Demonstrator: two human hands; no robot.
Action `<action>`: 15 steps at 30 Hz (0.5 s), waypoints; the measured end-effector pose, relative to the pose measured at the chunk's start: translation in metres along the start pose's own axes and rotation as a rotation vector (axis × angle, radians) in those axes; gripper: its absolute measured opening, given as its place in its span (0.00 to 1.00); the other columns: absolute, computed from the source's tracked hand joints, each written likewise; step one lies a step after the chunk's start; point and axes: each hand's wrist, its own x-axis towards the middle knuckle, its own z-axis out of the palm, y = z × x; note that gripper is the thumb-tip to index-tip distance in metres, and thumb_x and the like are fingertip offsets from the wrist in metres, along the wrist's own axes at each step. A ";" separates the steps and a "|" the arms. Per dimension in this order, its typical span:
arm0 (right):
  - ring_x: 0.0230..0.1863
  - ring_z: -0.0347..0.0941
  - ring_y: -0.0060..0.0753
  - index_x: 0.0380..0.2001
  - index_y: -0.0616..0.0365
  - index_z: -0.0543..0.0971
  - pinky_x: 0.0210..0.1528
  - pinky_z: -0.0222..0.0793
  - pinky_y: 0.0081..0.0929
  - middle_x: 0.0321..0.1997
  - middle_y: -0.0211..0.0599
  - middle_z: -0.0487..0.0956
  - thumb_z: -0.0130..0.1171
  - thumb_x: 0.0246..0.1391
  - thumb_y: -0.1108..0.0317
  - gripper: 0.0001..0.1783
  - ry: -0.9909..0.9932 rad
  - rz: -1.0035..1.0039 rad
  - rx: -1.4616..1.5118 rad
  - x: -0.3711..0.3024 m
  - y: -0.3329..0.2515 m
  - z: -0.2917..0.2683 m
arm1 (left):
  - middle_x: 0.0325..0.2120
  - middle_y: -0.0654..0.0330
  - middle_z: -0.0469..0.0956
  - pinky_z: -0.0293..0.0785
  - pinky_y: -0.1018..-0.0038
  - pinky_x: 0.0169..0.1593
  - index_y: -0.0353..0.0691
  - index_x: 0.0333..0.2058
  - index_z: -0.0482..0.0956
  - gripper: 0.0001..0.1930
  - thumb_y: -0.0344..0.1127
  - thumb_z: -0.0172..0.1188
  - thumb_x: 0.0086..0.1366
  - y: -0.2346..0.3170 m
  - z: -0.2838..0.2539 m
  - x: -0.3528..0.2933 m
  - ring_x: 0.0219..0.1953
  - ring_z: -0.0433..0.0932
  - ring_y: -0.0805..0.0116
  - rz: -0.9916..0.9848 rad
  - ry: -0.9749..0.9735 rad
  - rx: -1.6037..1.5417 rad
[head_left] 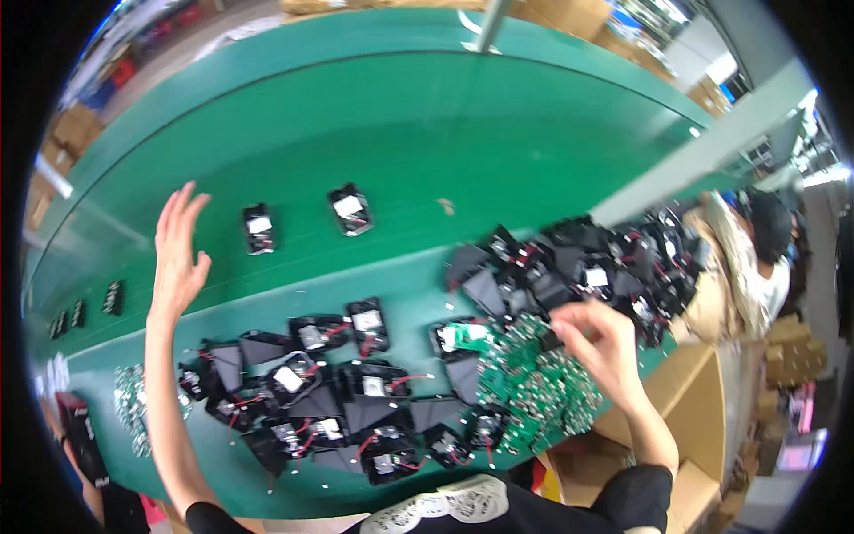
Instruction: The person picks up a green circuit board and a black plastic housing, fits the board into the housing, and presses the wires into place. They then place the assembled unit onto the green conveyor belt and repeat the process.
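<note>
My left hand is raised over the green work surface, fingers stretched out and thumb apart, holding nothing. To its right lie two black housings with white parts inside, one nearer and one farther along. My right hand is over a heap of small green circuit boards, thumb and fingers curled together. A small dark piece shows beside the fingertips; whether they grip it is unclear. Several black housings with red wires lie between my forearms.
A large pile of black housings covers the right side. More circuit boards lie left of my left forearm. A cardboard box stands at the lower right, under a grey post. People are at both sides of the bench.
</note>
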 end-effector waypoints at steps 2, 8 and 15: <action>0.21 0.71 0.24 0.29 0.58 0.80 0.25 0.67 0.19 0.25 0.34 0.75 0.61 0.43 0.74 0.06 -0.004 -0.102 -0.152 0.006 0.007 -0.004 | 0.56 0.54 0.59 0.52 0.61 0.62 0.38 0.49 0.66 0.28 0.17 0.48 0.44 0.034 0.008 0.024 0.61 0.53 0.53 0.261 -0.249 -0.064; 0.25 0.73 0.29 0.30 0.53 0.79 0.24 0.70 0.24 0.27 0.27 0.73 0.63 0.40 0.69 0.09 -0.045 -0.283 -0.456 -0.014 0.033 0.007 | 0.42 0.52 0.70 0.67 0.66 0.51 0.35 0.43 0.71 0.21 0.20 0.53 0.46 0.024 0.037 0.039 0.49 0.66 0.56 0.445 -0.349 -0.014; 0.29 0.70 0.28 0.34 0.52 0.74 0.22 0.68 0.25 0.30 0.27 0.69 0.63 0.40 0.63 0.15 -0.025 -0.409 -0.735 -0.001 0.032 0.033 | 0.38 0.53 0.71 0.69 0.65 0.44 0.36 0.40 0.72 0.15 0.27 0.57 0.51 0.012 0.033 0.018 0.41 0.65 0.55 -0.002 -0.352 0.177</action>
